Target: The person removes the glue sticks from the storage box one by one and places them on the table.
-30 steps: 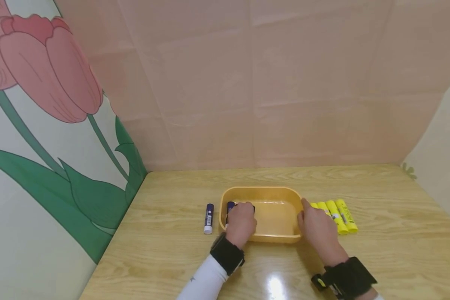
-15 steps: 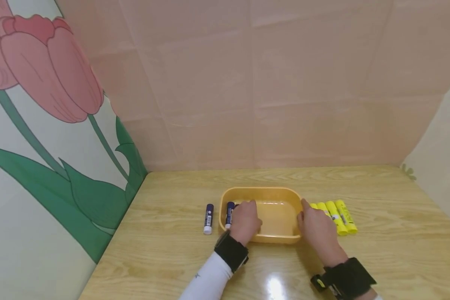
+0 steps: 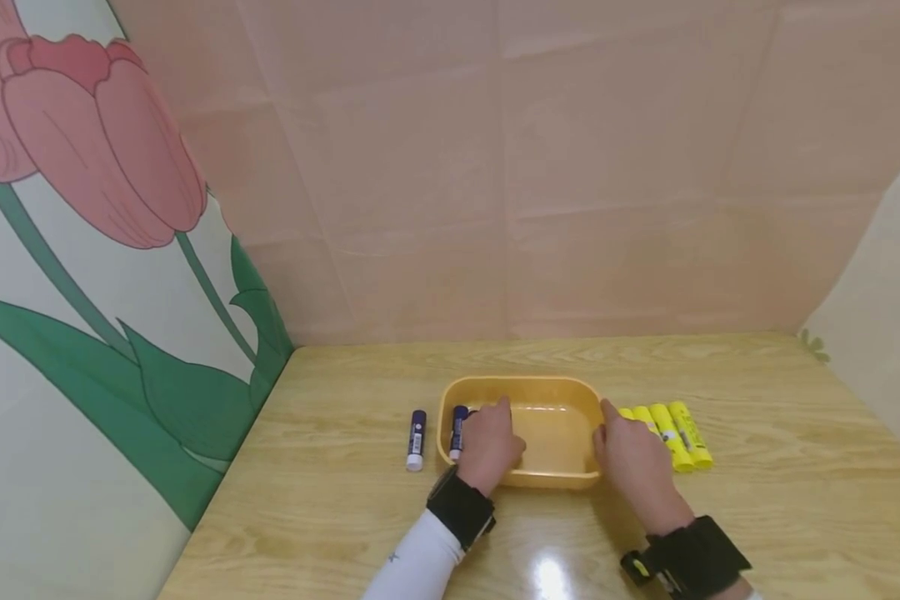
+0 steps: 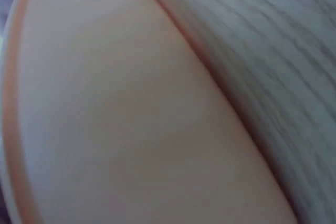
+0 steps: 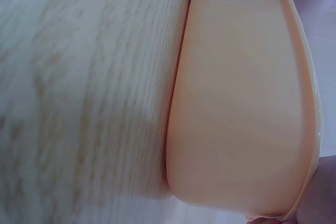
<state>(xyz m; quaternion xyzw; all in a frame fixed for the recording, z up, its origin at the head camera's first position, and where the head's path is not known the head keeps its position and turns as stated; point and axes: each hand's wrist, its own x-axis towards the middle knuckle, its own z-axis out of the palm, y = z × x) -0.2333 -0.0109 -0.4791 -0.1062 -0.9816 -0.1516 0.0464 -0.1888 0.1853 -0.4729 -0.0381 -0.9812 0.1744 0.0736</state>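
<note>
A yellow-orange plastic basket (image 3: 555,481) stands on the table in the head view. My left hand (image 3: 489,446) reaches into its left part; the fingers point down and hide whatever lies beneath them. Beside that hand, a navy glue stick (image 3: 459,429) with a white end lies in the basket, and a second dark stick end (image 3: 473,413) peeks out. My right hand (image 3: 633,458) grips the right rim, thumb towards the inside. In the left wrist view only the basket's outer wall (image 4: 131,103) shows; the right wrist view has the wall (image 5: 241,98) and a little of the hand.
Left of the basket lies another navy glue stick (image 3: 416,440) on the wooden table (image 3: 330,500). To the right, several yellow tubes (image 3: 690,435) lie side by side, partly behind my right hand. A pink wall covering (image 3: 540,183) rises behind the table.
My left hand has shifted slightly right inside the basket, uncovering more of the navy stick there. The right hand stays on the rim.
</note>
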